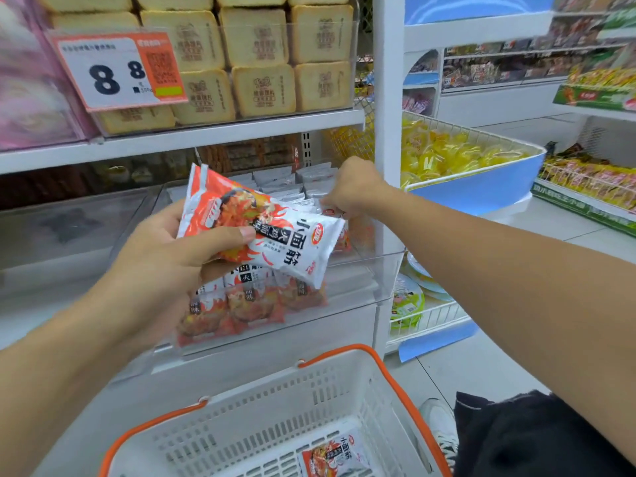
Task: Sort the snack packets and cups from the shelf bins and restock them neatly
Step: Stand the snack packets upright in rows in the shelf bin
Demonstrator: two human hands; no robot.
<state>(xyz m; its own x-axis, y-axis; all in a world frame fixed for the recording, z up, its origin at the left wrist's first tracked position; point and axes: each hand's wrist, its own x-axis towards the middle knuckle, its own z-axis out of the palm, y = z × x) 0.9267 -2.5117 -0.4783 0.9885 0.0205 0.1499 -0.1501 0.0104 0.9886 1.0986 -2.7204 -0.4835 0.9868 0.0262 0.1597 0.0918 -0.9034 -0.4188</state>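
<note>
Left hand grips a small bunch of orange-and-white snack packets, thumb pressed across the top one, held tilted just above and in front of the clear shelf bin. More packets of the same kind stand upright in rows at the bin's front, w/ further white-edged ones packed toward the back. Right hand reaches into the bin's rear right corner, fingers curled shut and pinching the edge of a packet there; exactly which one can't be told, since the knuckles hide it.

Below the hands sits a white basket w/ orange handles, w/ one matching packet lying flat on its bottom, right of centre. On the shelf above, a clear bin holds stacked tan bread-like squares, and an orange price tag reading 8.8 hangs at its front left. To the right, past the white upright, a wire bin w/ blue front is full of yellow cups. A dark trouser leg and a light shoe show at bottom right on the tiled floor.
</note>
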